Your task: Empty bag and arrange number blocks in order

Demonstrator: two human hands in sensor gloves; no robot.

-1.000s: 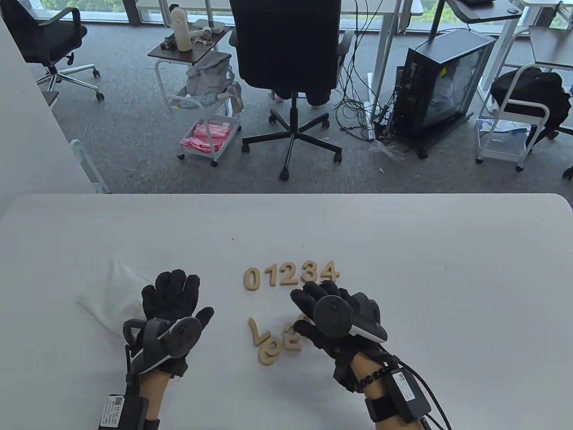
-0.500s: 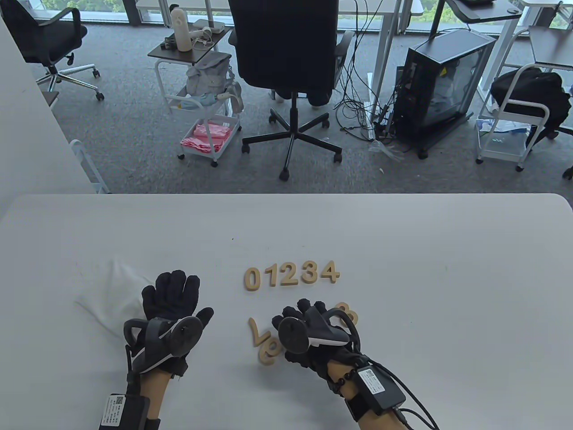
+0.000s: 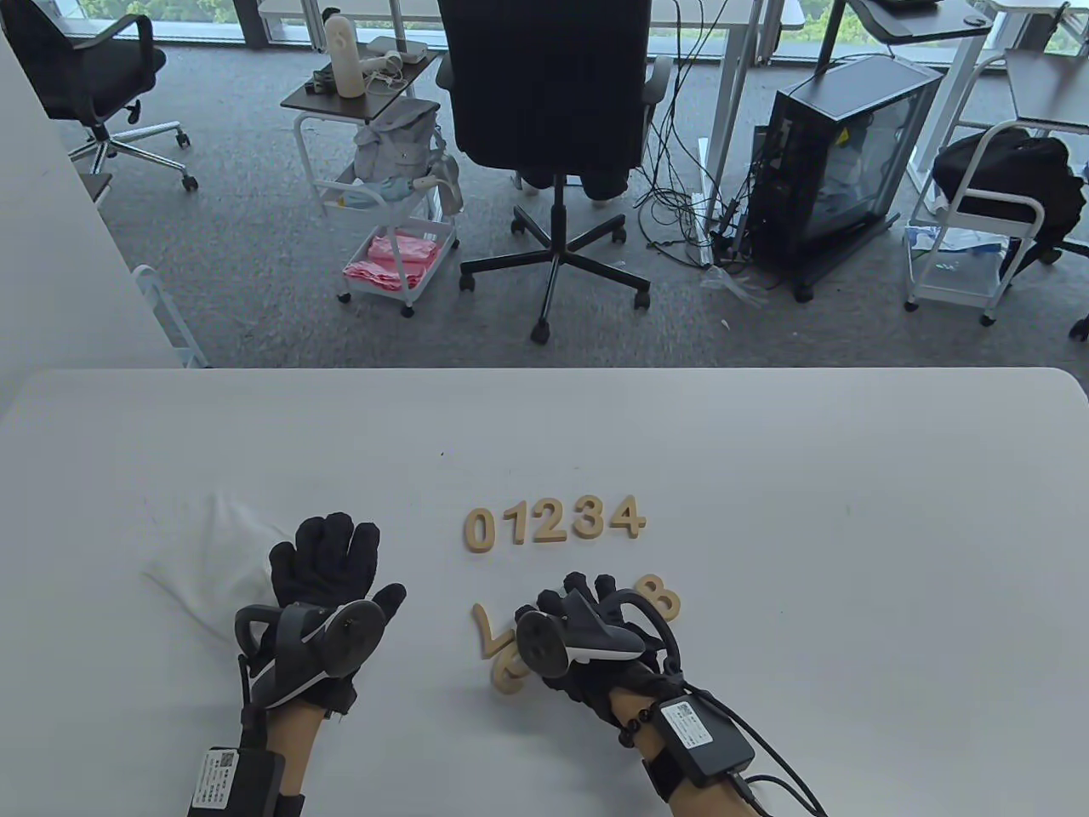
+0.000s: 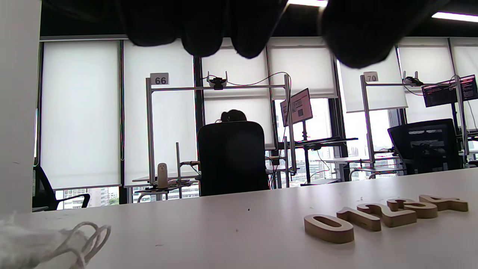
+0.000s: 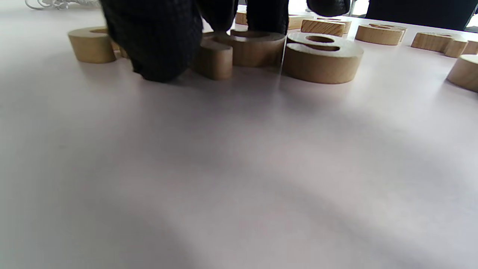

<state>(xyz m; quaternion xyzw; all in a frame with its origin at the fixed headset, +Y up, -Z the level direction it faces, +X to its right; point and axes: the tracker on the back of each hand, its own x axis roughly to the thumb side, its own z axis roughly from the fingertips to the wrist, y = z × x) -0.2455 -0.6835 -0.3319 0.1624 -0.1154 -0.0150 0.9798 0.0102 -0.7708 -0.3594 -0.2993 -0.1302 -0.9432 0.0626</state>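
Five wooden number blocks stand in a row reading 0 1 2 3 4; the row also shows in the left wrist view. Loose blocks lie nearer me: a 7, an 8 and one partly under my right hand. My right hand is curled over the loose blocks; in the right wrist view its thumb and fingers pinch one block that lies on the table. My left hand lies flat and open, its fingers on the edge of the white cloth bag.
The white table reaches to a far edge with an office chair and carts behind it. Another loose block lies just right of the pinched one. The bag's drawstring trails on the table.
My right hand has drawn back from the 4 at the row's end to the loose blocks and curled over them, uncovering the 8. My left hand has not moved.
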